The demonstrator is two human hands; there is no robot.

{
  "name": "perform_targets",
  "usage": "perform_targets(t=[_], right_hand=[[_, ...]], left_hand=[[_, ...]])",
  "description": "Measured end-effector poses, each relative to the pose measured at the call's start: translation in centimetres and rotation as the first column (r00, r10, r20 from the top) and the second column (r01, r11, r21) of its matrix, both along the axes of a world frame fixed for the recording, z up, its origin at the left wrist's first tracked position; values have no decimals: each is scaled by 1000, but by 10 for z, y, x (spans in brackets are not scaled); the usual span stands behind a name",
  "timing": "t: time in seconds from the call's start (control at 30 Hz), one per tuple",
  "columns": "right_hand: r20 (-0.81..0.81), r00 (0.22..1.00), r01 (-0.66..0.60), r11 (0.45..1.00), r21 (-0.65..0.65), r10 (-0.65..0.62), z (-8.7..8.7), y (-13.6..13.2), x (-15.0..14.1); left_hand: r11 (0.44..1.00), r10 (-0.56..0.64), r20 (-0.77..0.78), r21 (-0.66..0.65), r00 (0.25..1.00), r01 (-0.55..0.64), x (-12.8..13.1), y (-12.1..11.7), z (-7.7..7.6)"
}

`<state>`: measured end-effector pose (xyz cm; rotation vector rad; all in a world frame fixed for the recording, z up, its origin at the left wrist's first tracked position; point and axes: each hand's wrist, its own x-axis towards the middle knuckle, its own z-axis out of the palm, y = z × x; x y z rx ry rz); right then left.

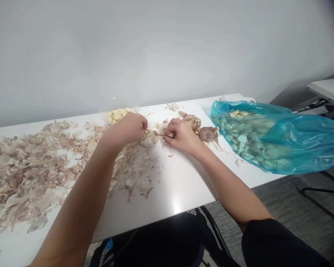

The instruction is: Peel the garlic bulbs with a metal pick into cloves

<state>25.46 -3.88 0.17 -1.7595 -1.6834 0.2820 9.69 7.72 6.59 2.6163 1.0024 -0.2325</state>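
My left hand (129,128) is closed over a whole garlic bulb (149,139) on the white table (180,185). My right hand (181,136) is closed in a pinch on a thin metal tool (163,135) whose tip points at the bulb. Two unpeeled garlic bulbs (208,133) lie just right of my right hand. A small heap of peeled cloves (117,114) sits behind my left hand.
Loose garlic skins (30,174) cover the left half of the table. A blue plastic bag (269,135) full of garlic cloves lies at the right end. A wall runs close behind. Another table (330,89) stands at far right.
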Motion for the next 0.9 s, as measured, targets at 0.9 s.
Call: perform_targets(t=[0.9], right_hand=[[29, 995, 97, 987, -127, -94, -8, 8, -2]], left_hand=[[999, -47, -28, 25, 998, 48, -1, 2, 1]])
